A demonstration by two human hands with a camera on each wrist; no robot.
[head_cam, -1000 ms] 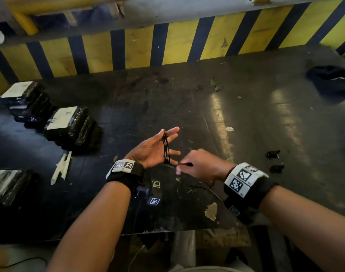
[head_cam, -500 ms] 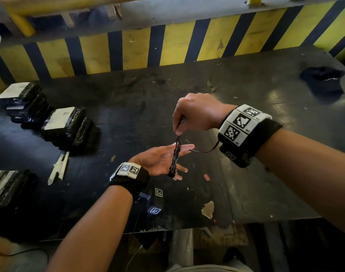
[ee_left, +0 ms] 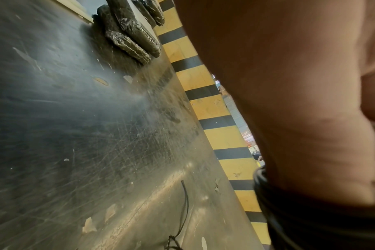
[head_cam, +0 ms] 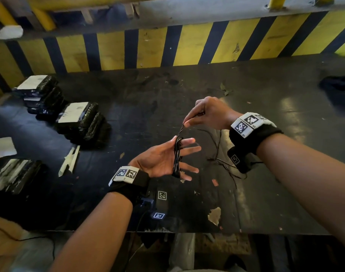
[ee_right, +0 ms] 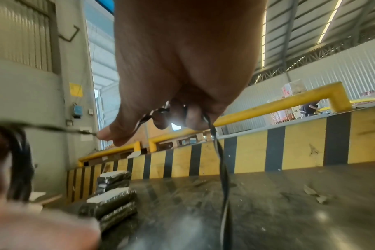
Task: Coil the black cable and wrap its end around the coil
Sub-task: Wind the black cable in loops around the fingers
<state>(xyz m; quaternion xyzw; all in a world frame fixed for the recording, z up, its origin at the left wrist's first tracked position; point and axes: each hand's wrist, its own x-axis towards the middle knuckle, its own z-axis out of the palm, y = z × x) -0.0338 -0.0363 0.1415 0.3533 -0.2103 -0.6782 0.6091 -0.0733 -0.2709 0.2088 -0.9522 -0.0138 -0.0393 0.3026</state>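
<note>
My left hand [head_cam: 187, 154] is held palm up over the dark table [head_cam: 266, 193], fingers straight and spread. The black cable's coil [head_cam: 177, 157] is wound around those fingers. Just above and to the right, my right hand [head_cam: 186, 122] pinches the cable strand [head_cam: 181, 130] that leads up from the coil. The loose remainder of the cable [head_cam: 217, 146] hangs from that hand and trails onto the table. The right wrist view shows the fingers [ee_right: 118, 132] pinching the taut strand, the blurred coil [ee_right: 19, 160] at left and the hanging cable [ee_right: 223, 169]. The left wrist view is mostly blocked by my hand.
Black wrapped packages with white labels [head_cam: 79, 118] [head_cam: 40, 91] lie at the left, with white strips [head_cam: 69, 160] near them. A yellow-and-black striped barrier [head_cam: 167, 46] runs along the far edge. A dark cloth [head_cam: 338, 87] lies at far right. The table's front edge [head_cam: 187, 231] is close.
My right hand rose from beside the left palm, passed over the fingertips with the cable, and now sits up and to the right. The left hand kept its spread pose.
</note>
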